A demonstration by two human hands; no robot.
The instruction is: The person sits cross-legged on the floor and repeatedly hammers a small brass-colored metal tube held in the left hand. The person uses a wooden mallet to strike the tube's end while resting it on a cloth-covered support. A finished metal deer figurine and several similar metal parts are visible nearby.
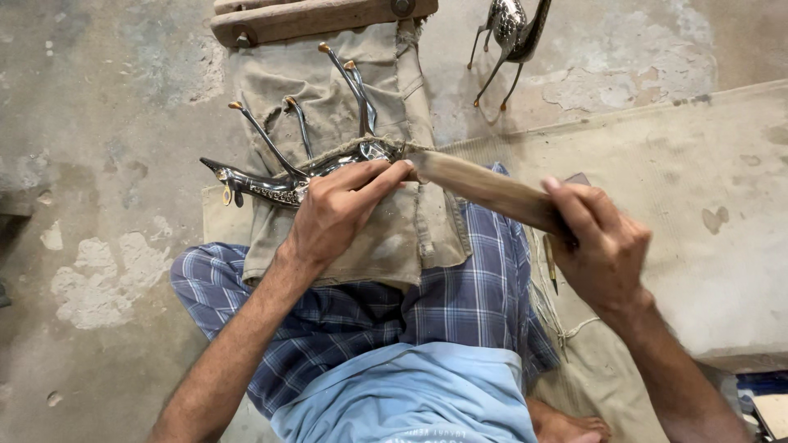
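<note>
A shiny dark metal animal figurine lies on its side on a worn khaki cloth, its thin gold-tipped legs pointing up. My left hand presses down on its body, fingers stretched toward the rear end. My right hand grips the handle end of a long wooden-handled tool, whose tip meets the figurine at my left fingertips. The cloth drapes over my lap, which is covered by a blue checked wrap.
A wooden block with bolts holds the cloth's top edge. A second metal animal figurine stands on the concrete floor at the top right. A small thin tool lies on a beige mat to the right.
</note>
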